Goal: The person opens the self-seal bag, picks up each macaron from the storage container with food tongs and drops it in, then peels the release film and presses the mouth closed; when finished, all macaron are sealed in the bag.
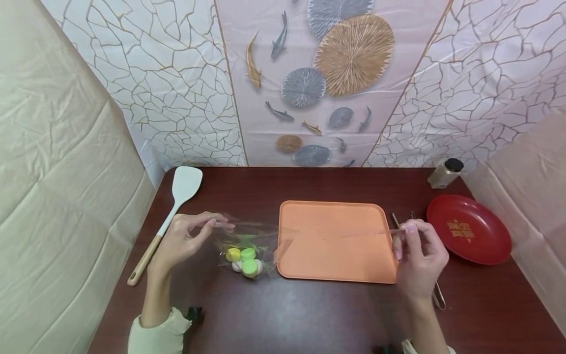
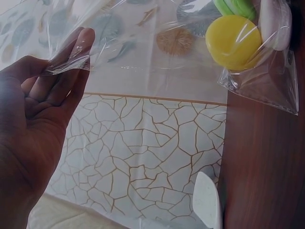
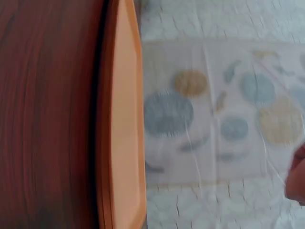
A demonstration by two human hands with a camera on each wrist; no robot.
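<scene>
My left hand (image 1: 179, 241) pinches the upper edge of a clear plastic bag (image 1: 269, 241) between thumb and fingers. Toy-like macarons in yellow, green and white (image 1: 249, 267) lie at the bottom of the bag, left of an orange tray (image 1: 336, 246). In the left wrist view the film drapes over the fingertips, and a yellow macaron (image 2: 233, 42) shows inside. Beyond the tray's right edge, my right hand (image 1: 420, 250) pinches a thin clear strip (image 1: 367, 233) that stretches left over the tray. Whether this strip joins the bag I cannot tell. The right wrist view catches only part of that hand (image 3: 296, 181).
A white spatula (image 1: 187, 183) with a wooden handle lies at left. Metal tongs (image 1: 438, 297) lie partly under my right hand. Further right are a red oval plate (image 1: 486, 226) and a black-capped jar (image 1: 444, 174). Patterned cloth (image 1: 185, 88) hangs behind the table.
</scene>
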